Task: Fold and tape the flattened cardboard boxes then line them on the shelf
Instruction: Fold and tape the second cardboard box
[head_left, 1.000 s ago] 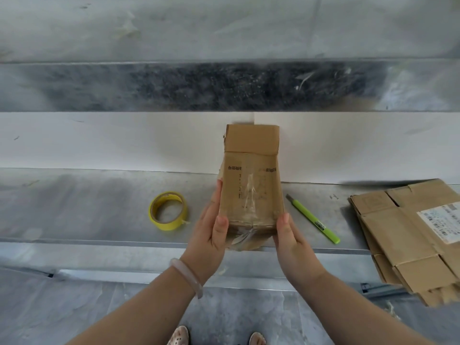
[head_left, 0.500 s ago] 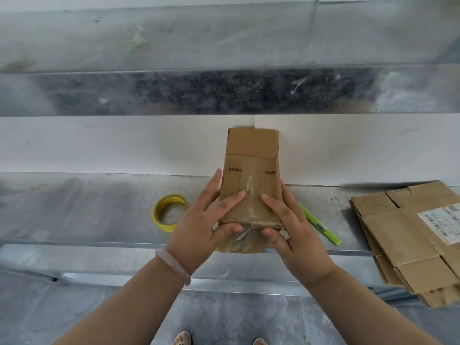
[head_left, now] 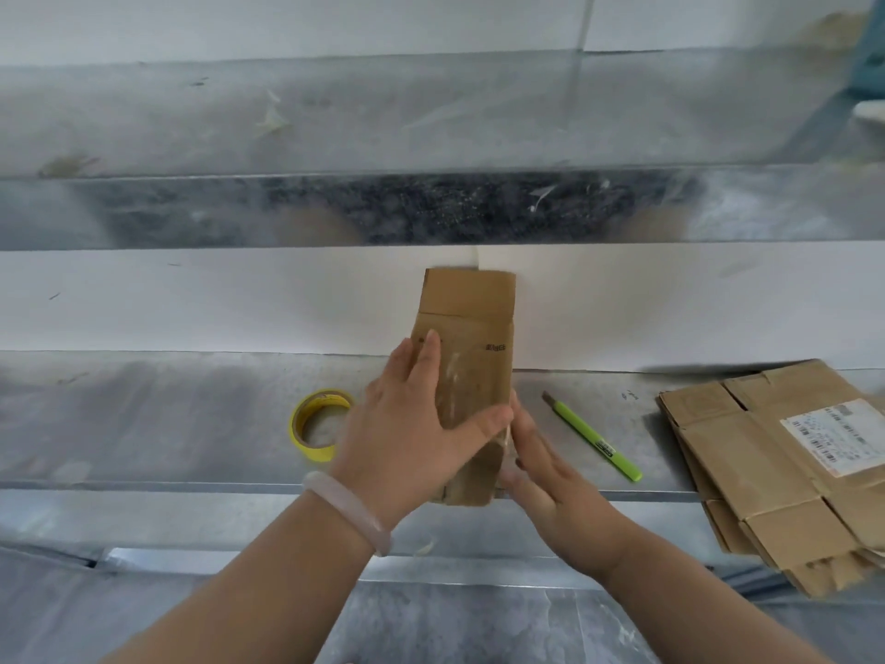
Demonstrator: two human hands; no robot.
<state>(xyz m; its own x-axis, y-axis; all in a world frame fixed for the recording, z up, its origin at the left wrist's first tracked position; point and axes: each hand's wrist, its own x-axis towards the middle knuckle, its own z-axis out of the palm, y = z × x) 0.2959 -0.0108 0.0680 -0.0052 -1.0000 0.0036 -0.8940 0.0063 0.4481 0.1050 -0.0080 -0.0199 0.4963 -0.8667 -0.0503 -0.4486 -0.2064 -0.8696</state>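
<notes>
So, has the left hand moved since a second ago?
Yes. The left hand slid rightward from the left edge of the box onto its front face, rising level with the tape roll on the shelf.

1 slim green cutter is seen lying diagonally, its dark tip turned toward the white back panel. A vertical seam is seen in that panel. Grey marbled floor is visible below. 1 teal object is cut off at the upper right corner.
</notes>
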